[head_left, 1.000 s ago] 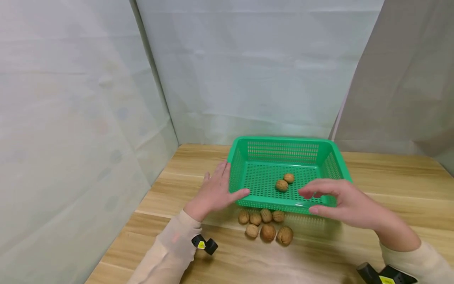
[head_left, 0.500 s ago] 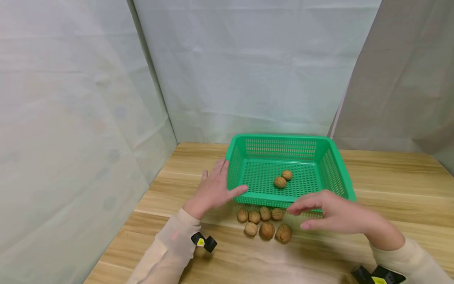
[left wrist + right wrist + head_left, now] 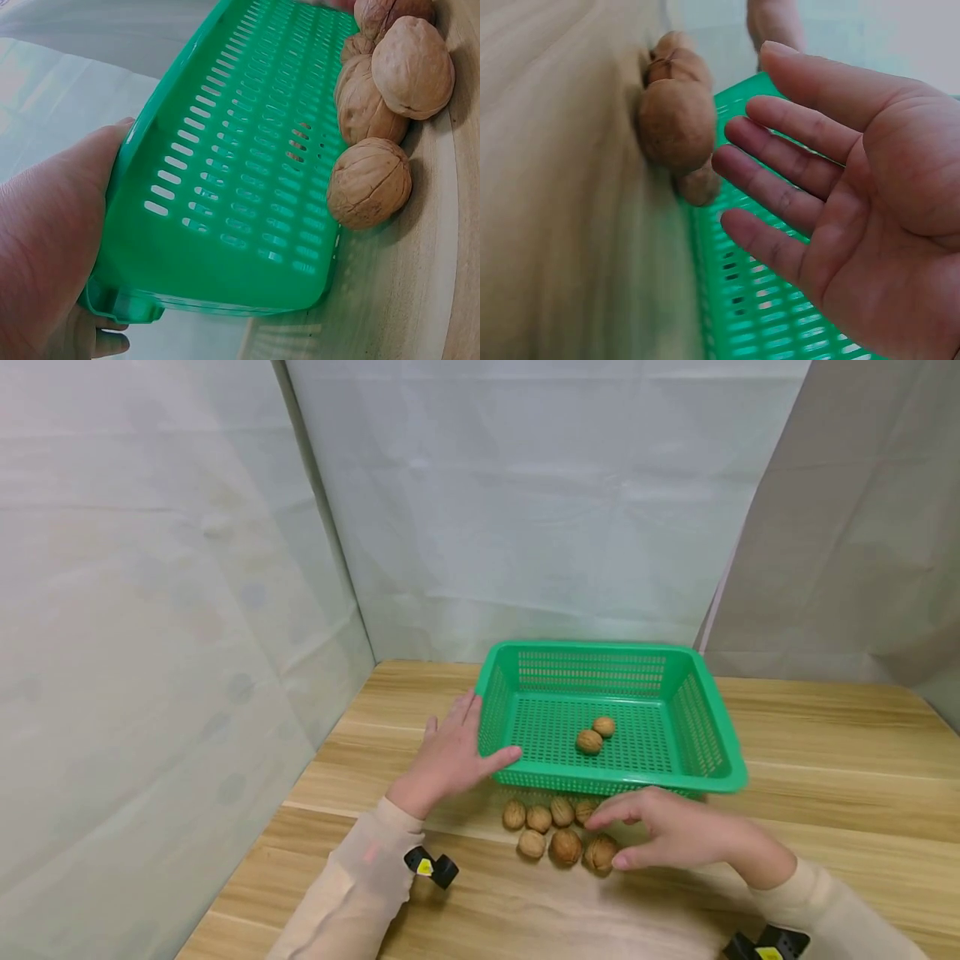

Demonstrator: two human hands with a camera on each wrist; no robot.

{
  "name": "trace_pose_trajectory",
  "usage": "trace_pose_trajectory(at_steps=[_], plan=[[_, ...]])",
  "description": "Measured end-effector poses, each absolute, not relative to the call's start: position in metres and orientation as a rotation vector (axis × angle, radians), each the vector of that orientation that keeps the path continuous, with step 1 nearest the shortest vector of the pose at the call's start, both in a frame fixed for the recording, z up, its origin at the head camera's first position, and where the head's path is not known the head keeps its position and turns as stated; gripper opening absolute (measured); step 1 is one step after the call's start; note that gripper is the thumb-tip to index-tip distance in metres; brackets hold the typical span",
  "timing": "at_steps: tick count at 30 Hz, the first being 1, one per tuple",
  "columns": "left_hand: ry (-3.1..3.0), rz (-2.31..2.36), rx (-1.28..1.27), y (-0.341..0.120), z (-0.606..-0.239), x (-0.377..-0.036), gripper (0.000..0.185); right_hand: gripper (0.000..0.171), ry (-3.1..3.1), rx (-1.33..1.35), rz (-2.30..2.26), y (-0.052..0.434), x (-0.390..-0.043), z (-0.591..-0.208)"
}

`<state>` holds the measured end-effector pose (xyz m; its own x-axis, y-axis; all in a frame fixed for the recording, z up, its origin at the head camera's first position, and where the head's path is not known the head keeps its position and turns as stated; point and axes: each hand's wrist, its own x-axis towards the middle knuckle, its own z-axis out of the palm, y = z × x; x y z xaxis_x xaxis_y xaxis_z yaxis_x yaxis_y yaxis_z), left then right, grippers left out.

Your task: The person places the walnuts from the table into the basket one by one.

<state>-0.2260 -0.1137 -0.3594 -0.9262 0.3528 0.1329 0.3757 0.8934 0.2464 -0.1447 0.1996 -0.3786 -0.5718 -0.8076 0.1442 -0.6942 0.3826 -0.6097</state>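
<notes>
A green plastic basket point(image 3: 600, 779) stands on the table with two walnuts point(image 3: 589, 742) lying in it. My left hand point(image 3: 448, 758) rests at its left front corner, fingers straight along the side and thumb over the front rim. In the left wrist view that hand point(image 3: 45, 217) touches the rim. Several walnuts point(image 3: 566, 847) lie in two rows before the basket. My right hand point(image 3: 671, 828) hovers at their right end, fingers apart, partly covering one back-row walnut. The right wrist view has its palm point(image 3: 885, 262) bare, and a gap separates the fingers from the walnuts point(image 3: 679, 124).
The wooden table point(image 3: 832, 777) extends on both sides of the basket. Pale cloth walls point(image 3: 540, 510) stand behind and to the left. A black wrist camera point(image 3: 432, 867) sits on the left sleeve, another point(image 3: 768, 943) on the right.
My right hand has moved from over the basket's right front rim down and left to the walnuts on the table. The left hand stays at the basket's corner.
</notes>
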Motion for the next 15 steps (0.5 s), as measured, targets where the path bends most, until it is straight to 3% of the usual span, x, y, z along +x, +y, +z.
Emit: trace_pose_trajectory(at_steps=[15], plan=[[-2.978,-0.437,-0.585,-0.114,-0.358,-0.226,0.111,0.048,2.36,-1.081,-0.955,0.2,-0.155,-0.402]])
